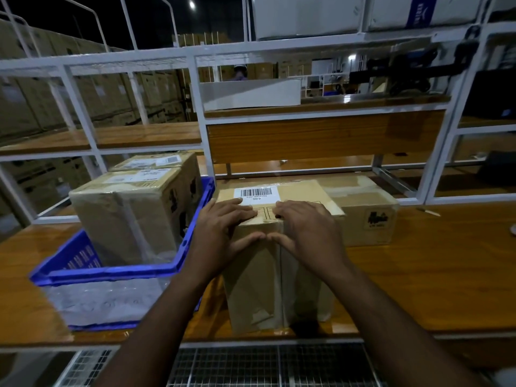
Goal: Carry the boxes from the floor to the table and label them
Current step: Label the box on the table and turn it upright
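A tall cardboard box (276,280) stands on the wooden table (424,280) right in front of me. A white barcode label (256,195) reading 50/2 lies on its top. My left hand (223,233) and my right hand (304,230) lie flat on the box's near top edge, fingers straight on the top below the label, thumbs over the front face with their tips nearly touching. A second, lower cardboard box (365,216) sits behind it to the right, with a black logo on its side.
A blue plastic crate (83,263) on the left of the table holds two labelled cardboard boxes (131,213). A white metal shelf frame (201,113) with wooden boards rises behind. A metal grille (273,364) runs below the table's front edge.
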